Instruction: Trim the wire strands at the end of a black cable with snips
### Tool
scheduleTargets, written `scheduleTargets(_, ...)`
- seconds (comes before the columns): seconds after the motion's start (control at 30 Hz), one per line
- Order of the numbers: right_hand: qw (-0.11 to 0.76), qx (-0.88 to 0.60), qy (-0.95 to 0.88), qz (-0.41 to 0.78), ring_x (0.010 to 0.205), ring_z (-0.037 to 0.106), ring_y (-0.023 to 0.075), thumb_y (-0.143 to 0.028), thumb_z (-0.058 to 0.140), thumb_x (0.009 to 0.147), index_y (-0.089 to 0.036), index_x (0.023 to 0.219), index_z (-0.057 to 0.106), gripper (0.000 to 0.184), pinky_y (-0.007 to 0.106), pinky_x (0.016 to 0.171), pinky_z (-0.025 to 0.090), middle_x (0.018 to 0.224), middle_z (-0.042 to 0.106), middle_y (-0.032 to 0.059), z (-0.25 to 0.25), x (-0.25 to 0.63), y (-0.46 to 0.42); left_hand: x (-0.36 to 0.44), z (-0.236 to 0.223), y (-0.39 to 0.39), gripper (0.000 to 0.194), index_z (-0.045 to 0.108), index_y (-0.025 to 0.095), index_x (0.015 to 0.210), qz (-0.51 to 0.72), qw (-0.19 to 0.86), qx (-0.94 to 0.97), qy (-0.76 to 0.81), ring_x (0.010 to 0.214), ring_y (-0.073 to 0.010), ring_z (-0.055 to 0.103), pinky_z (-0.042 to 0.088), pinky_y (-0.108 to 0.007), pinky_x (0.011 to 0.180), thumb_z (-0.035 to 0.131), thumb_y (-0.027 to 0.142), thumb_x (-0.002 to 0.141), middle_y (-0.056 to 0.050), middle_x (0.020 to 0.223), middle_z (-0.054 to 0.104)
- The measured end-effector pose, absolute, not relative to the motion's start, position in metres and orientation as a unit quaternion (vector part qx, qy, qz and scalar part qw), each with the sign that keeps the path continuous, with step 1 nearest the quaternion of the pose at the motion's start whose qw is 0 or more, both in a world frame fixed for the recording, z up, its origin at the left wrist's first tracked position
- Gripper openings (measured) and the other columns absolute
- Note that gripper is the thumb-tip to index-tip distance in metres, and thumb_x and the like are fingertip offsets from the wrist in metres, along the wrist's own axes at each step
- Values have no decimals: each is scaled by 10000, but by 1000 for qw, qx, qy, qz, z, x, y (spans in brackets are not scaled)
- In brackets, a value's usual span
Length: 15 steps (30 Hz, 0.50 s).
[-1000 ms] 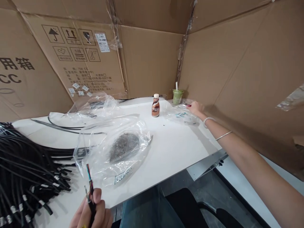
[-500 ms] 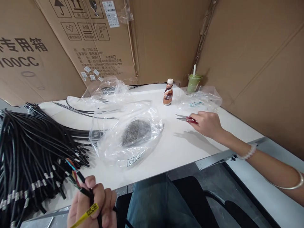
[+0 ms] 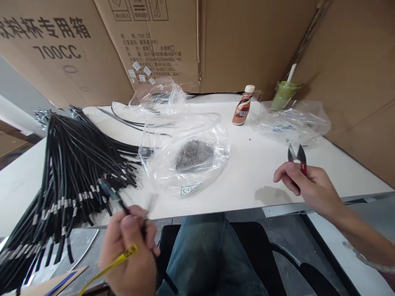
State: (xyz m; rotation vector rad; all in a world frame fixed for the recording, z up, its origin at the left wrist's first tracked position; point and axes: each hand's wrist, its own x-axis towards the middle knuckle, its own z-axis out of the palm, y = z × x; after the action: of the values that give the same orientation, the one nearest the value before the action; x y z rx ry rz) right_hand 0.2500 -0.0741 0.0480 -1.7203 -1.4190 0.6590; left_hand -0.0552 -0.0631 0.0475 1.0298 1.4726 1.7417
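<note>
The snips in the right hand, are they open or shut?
Open: the snips have their two blades spread in a V, tips apart, beyond the right hand.

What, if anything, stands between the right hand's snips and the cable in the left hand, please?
The clear bag of grey bits lies on the table and, in this view, partly between snips and cable; no other obstacle shows.

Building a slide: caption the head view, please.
Left hand holds a black cable; right hand holds open snips above the white table.

Brown cardboard (image 3: 240,45) stands behind a white table (image 3: 247,172) above grey floor (image 3: 277,232).
</note>
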Motion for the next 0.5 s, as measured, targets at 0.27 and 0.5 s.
scheduleTargets(0.27,349,-711,-522,316,494,424,120,-761,486,858,-179,767,659,614,240,523,363,506,436,-8,36,241,-78,-63,30,-68,266,669,191,834,505,241,580,592,356,-66,389,280,-196,412,485,361,924,76,432,454)
scheduleTargets(0.5,305,-655,-643,255,450,453,90,-470,454,986,-162,827,675,410,200,430,337,577,549,-13,12,222,-81,-105,14,-60,327,714,171,995,526,148,498,673,377,-71,433,298,-173,349,497,408,933,64,500,496)
